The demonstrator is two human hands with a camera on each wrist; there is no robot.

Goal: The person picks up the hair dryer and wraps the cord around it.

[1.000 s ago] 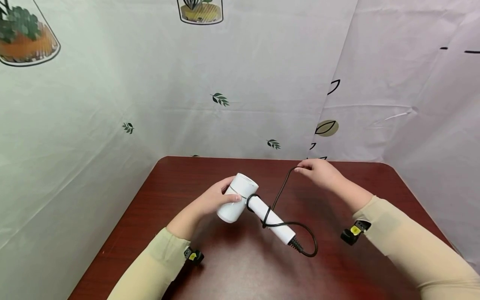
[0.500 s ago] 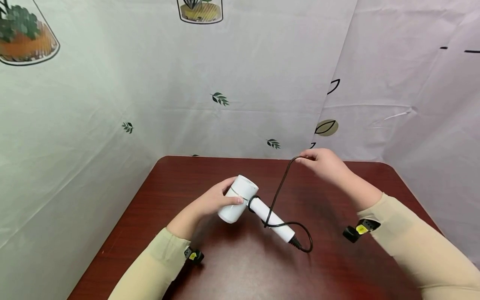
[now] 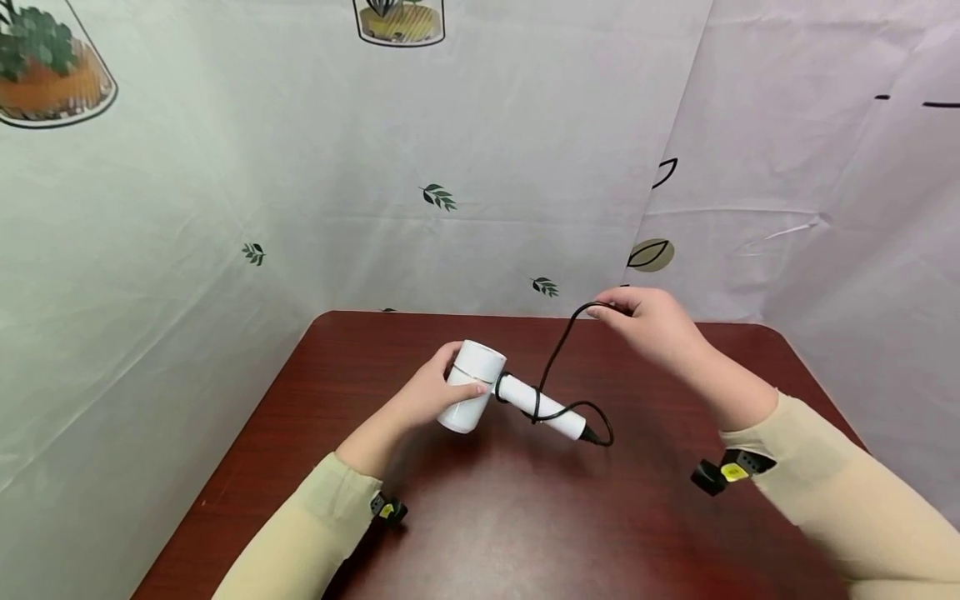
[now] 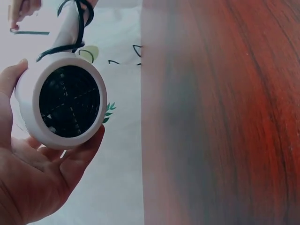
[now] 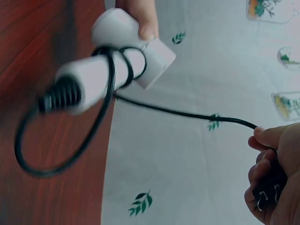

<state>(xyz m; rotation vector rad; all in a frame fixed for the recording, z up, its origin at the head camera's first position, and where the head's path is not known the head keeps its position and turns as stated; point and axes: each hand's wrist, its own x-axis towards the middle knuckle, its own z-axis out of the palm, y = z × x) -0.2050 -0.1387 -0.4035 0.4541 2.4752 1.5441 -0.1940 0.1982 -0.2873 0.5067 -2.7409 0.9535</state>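
Note:
A white hair dryer (image 3: pixel 480 362) is gripped round its barrel by my left hand (image 3: pixel 429 395), thumb on the near side. Its handle slants down to the right, and a shadow lies on the tabletop below. The left wrist view shows the dark round grille (image 4: pixel 70 101) at one end of the barrel. A black cord (image 5: pixel 173 111) winds round the handle, with a loose loop at the handle's end. My right hand (image 3: pixel 654 323) pinches the cord up and to the right of the dryer. In the right wrist view, a black plug (image 5: pixel 269 190) sits within the curled fingers of that hand.
The dark red wooden table (image 3: pixel 480 517) has rounded far corners. Behind it and at both sides hangs a pale sheet (image 3: pixel 480 125) printed with leaves and potted plants. Each sleeve cuff carries a small black camera, such as the right one (image 3: pixel 731 471).
My right hand has risen and drawn the cord up. The loop at the handle's end has become smaller. The dryer has shifted slightly up, and its handle lies flatter.

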